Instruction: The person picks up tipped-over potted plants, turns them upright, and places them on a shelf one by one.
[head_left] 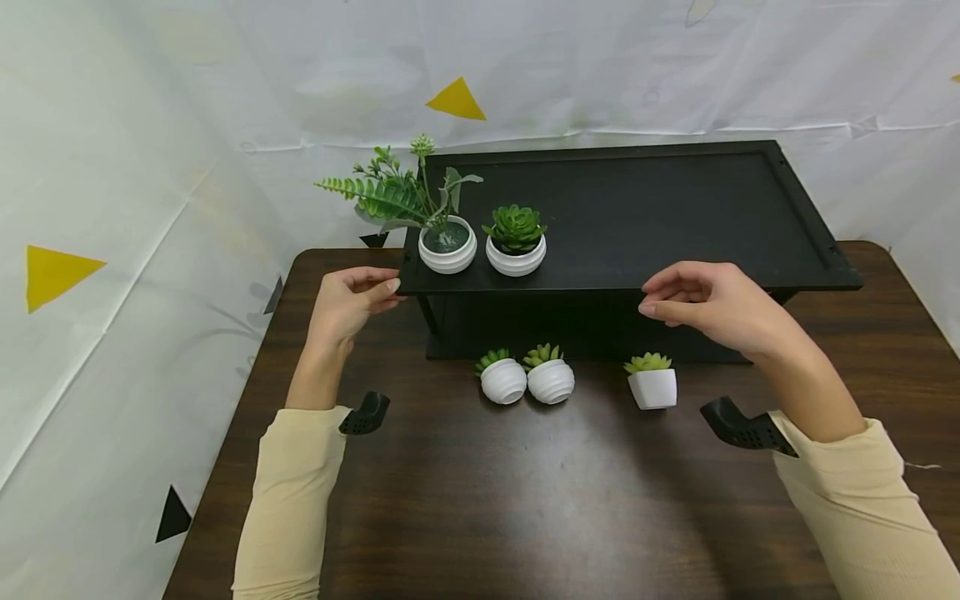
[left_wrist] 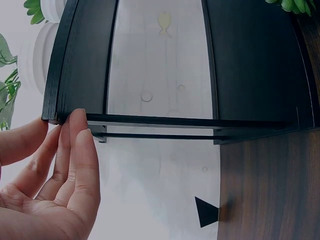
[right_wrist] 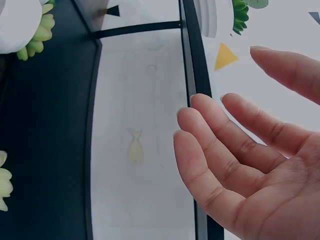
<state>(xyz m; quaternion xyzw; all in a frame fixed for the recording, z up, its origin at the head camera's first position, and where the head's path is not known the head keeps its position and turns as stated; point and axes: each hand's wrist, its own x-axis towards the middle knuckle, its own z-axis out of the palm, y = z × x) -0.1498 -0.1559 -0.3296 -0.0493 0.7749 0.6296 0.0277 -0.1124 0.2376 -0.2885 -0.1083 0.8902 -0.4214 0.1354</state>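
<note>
My left hand (head_left: 347, 302) pinches the front left corner of a black two-tier shelf (head_left: 645, 217). In the left wrist view its thumb lies over the top board and the fingers (left_wrist: 87, 155) are beneath. My right hand (head_left: 720, 308) hovers by the front edge, fingers loosely bent, nothing between thumb and fingertips. On the top board, at the left, stand a leafy fern-like plant in a white pot (head_left: 447, 250) and a green succulent in a white pot (head_left: 516, 254). Below my right hand sits a square white pot with a pale succulent (head_left: 652, 385).
Two round white pots, a left one (head_left: 503, 382) and a right one (head_left: 551, 382), lean with their succulents on the brown wooden table (head_left: 525, 500) before the shelf. A white sheet (head_left: 600, 67) with yellow and black triangles hangs behind and at the left.
</note>
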